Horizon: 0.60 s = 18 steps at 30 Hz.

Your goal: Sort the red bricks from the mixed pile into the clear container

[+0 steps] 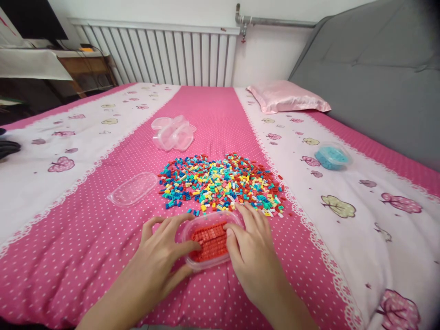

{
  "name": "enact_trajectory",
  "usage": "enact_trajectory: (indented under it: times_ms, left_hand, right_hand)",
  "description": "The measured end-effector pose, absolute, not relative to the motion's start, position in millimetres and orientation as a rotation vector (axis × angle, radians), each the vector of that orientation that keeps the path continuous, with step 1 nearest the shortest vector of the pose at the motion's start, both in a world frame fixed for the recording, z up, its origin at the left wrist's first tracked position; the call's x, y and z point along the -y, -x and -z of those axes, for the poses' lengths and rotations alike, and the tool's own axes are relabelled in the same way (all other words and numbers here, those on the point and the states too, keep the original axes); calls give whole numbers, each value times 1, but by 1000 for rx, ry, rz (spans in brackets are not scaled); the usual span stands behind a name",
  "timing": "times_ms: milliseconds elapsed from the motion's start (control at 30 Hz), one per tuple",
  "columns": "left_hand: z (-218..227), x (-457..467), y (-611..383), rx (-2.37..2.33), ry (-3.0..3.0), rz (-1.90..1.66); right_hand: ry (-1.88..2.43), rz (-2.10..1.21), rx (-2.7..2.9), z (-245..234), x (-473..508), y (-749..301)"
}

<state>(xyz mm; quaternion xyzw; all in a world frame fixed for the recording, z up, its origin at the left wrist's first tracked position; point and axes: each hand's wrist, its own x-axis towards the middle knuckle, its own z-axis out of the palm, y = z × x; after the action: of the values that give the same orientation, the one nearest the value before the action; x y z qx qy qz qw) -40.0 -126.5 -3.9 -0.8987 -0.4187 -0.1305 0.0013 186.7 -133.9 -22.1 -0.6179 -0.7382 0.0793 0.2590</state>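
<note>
A clear plastic container sits on the bed right in front of me, with rows of small red toy bricks packed inside. My left hand grips its left end, fingers curved along the rim and the thumb reaching in onto the bricks. From the right side my right hand holds it, thumb bent over the inner edge and fingers over the far rim. Just beyond lies a wide heap of loose, mixed-colour toy bricks. Fingertips of the right hand come close to the heap's near edge.
A clear lid lies left of the heap. Several stacked clear containers are behind it. At right stands a closed container of blue pieces. Farther back are a pink pillow, a grey headboard and a radiator.
</note>
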Motion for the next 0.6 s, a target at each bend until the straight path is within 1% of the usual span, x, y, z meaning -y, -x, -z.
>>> enact_trajectory:
  times_ms: [600]
  left_hand:
    - [10, 124, 37, 1270, 2801, 374]
  right_hand:
    - [1670, -302, 1997, 23, 134, -188]
